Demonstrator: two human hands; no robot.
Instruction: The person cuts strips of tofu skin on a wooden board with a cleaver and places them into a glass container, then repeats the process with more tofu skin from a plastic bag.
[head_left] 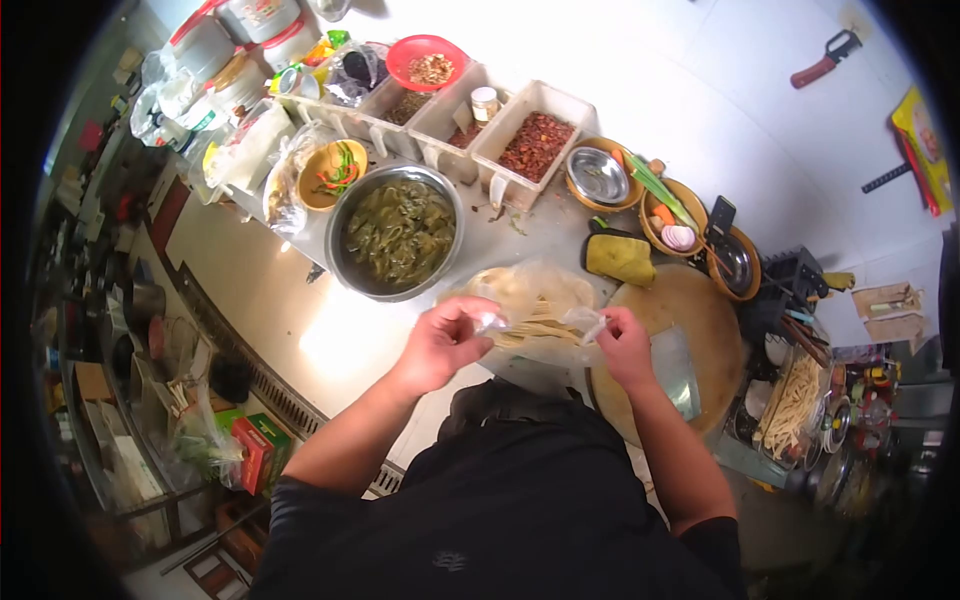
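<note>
A clear plastic bag (530, 292) holding pale yellow strips lies on the steel counter in front of me. My left hand (447, 340) pinches the bag's near left edge. My right hand (622, 345) grips its near right edge, over the rim of a round wooden chopping board (700, 315). Both hands pull the bag's mouth apart between them. A cleaver blade (676, 372) lies flat on the board beside my right hand.
A big steel bowl of green pickled vegetables (398, 232) sits behind the bag. White tubs of spices and dried chilli (535, 145) line the back. Small bowls (598, 176), a yellow cloth (620, 258) and a noodle basket (792, 400) crowd the right.
</note>
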